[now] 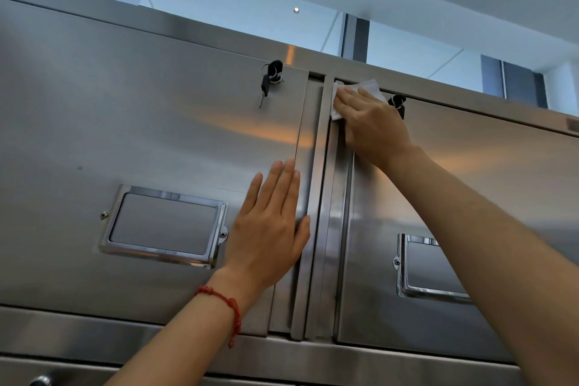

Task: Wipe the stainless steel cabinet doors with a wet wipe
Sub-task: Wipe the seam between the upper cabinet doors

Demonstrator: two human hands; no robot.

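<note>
Two stainless steel cabinet doors fill the view: the left door (141,135) and the right door (470,191). My right hand (372,125) presses a white wet wipe (371,89) flat against the top left corner of the right door, fingers straight. The wipe shows above and left of the fingers; the rest is under the palm. My left hand (269,229) lies flat with straight fingers on the right edge of the left door, beside the vertical post (318,213) between the doors. A red string bracelet circles my left wrist.
A key (271,78) hangs from the lock near the left door's top right. Another lock and key (397,103) sits just right of my right hand. Each door has a recessed chrome-framed handle (163,226) (429,269). Windows and ceiling lie above the cabinet.
</note>
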